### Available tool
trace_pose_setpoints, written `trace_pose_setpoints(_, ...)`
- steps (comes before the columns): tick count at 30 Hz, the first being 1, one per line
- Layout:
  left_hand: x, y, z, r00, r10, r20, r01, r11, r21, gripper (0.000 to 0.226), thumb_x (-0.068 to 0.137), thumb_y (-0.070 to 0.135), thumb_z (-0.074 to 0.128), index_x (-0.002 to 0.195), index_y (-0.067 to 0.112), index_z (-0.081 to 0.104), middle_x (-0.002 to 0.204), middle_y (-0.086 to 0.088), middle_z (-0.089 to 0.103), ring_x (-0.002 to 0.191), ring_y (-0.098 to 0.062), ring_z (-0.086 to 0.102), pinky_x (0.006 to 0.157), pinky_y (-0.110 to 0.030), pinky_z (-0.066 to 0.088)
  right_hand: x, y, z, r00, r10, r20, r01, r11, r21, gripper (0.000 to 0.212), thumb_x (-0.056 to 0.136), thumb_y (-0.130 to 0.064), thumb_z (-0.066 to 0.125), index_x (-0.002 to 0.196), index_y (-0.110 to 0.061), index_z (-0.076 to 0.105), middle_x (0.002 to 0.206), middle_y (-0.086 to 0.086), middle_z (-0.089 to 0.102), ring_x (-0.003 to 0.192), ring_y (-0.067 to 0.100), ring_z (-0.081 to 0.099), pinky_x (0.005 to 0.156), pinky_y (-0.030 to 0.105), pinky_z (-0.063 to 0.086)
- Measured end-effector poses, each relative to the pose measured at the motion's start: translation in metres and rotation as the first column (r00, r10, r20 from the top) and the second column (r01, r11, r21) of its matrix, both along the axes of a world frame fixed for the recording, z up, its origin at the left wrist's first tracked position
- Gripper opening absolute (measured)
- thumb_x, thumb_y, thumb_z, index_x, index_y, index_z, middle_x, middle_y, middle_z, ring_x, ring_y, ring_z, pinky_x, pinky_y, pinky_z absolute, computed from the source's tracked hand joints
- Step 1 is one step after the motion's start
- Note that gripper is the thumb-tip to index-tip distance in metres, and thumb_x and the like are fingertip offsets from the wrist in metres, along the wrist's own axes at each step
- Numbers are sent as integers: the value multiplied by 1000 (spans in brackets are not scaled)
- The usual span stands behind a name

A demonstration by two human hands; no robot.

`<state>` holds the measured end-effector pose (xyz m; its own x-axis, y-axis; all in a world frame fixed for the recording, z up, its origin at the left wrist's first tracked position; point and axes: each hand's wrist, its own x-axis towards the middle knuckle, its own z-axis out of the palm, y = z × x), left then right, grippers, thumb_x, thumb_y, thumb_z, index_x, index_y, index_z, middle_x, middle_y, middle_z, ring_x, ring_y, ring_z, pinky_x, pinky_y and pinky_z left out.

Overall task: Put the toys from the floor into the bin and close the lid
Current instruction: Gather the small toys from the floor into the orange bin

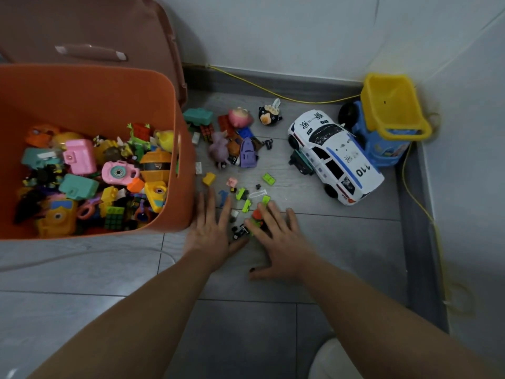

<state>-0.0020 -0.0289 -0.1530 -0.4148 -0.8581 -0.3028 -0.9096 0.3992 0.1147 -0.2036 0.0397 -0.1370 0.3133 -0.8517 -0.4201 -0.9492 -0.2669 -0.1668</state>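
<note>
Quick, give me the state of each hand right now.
Left hand: open, fingers spread flat on the grey floor, holding nothing.
Right hand: open, palm down over small loose plastic toy pieces, nothing gripped.

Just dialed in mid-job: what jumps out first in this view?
The big orange bin on the left, open and heaped with bright toys, its lid propped behind it. To the right on the grey floor lies a white police car beside a blue and yellow dump truck in the corner. Between them, the left hand and right hand spread over small scattered blocks.
</note>
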Motion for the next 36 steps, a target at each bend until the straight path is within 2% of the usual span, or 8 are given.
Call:
trace_pose_setpoints(9, -25, -39, -5, 993, 93, -68, -98, 992, -76, 89, 88, 78, 25, 157, 31, -2, 161, -22, -20, 147, -42, -21, 120, -54, -1, -14, -73, -10, 970, -202, 138, 219, 968, -120, 100, 81, -83, 41, 158, -36, -3, 166, 8, -19, 151, 29, -23, 121, 55, -5)
trace_pose_setpoints(14, -30, -55, -8, 998, 25, -66, -27, 999, -23, 74, 91, 73, 31, 154, 37, 22, 164, -13, 5, 148, -43, -1, 117, -57, 10, -21, -91, -17, 986, -34, 164, 70, 974, -217, 87, 86, -73, 47, 156, -26, 26, 162, 7, 26, 150, 34, 16, 120, 56, 14)
trace_pose_setpoints(18, -30, -49, -9, 994, -60, -92, 37, 973, -227, 53, 92, 59, 48, 134, 29, 54, 133, -13, 49, 117, -40, 45, 89, -49, 39, -17, -82, -28, 987, 15, 162, 52, 916, -398, 63, 90, -55, 52, 140, -16, 51, 137, 9, 54, 123, 31, 50, 99, 48, 41)
trace_pose_setpoints(24, -35, -50, -4, 985, -147, -90, 125, 970, -211, 41, 84, 39, 64, 119, 18, 63, 99, -14, 56, 79, -35, 51, 53, -36, 45, -12, -79, -24, 994, 9, 108, 42, 889, -456, 41, 87, -45, 60, 113, -14, 63, 101, 8, 61, 84, 28, 58, 60, 36, 47)
trace_pose_setpoints(27, -37, -60, 2, 976, -202, -80, 192, 975, -116, 35, 85, 32, 65, 114, 11, 62, 91, -18, 54, 65, -36, 54, 46, -37, 46, -9, -76, -22, 990, -52, 134, 104, 901, -421, 29, 84, -40, 67, 94, -13, 64, 90, 8, 59, 68, 27, 57, 44, 31, 39)
trace_pose_setpoints(29, -43, -62, 14, 984, -163, -69, 162, 987, -15, 35, 94, 31, 56, 124, 13, 55, 103, -19, 53, 80, -39, 57, 58, -37, 42, -5, -75, -19, 985, -75, 158, 128, 926, -356, 27, 80, -33, 73, 88, -9, 64, 87, 11, 58, 62, 31, 56, 42, 33, 42)
trace_pose_setpoints(32, -51, -61, 23, 998, -40, -50, 45, 991, 123, 37, 99, 35, 48, 131, 17, 47, 116, -16, 52, 99, -39, 57, 70, -36, 40, 0, -78, -8, 956, -190, 223, 225, 963, -147, 30, 84, -28, 70, 102, -6, 62, 101, 16, 56, 75, 39, 61, 59, 42, 49)
trace_pose_setpoints(36, -52, -62, 29, 932, 284, -224, -219, 936, 276, 24, 91, 33, 59, 105, 13, 57, 101, -13, 64, 95, -34, 60, 75, -35, 47, 3, -75, 4, 794, -500, 346, 522, 852, 31, 24, 84, -19, 68, 105, -11, 60, 112, 11, 55, 97, 32, 58, 78, 35, 46)
